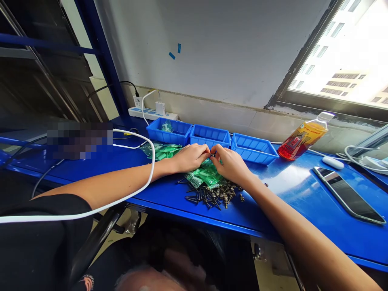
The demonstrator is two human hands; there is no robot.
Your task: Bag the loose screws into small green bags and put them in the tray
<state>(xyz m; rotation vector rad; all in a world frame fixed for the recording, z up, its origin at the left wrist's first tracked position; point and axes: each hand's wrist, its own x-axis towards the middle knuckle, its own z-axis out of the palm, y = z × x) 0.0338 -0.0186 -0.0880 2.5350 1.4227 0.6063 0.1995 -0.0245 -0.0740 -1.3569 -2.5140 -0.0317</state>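
Observation:
My left hand point(191, 157) and my right hand point(232, 163) meet above the desk with fingertips pinched close together. A small dark metal piece point(213, 154) shows at the fingertips of my right hand; its exact kind is too small to tell. What the left fingers hold, if anything, is hidden. Just below the hands lie green and clear plastic packets point(206, 174). In front of them spreads a pile of dark screws point(203, 198) and brass-coloured metal fittings point(227, 193). More green packets point(165, 150) lie behind my left wrist.
Behind the hands stand a left blue bin point(169, 136) with a small clear bag inside, a middle blue bin point(209, 139) and a right blue bin point(254, 152). Rightward are a drink bottle point(303, 137) and a phone point(348, 196). A white cable point(127, 197) arcs over my left arm.

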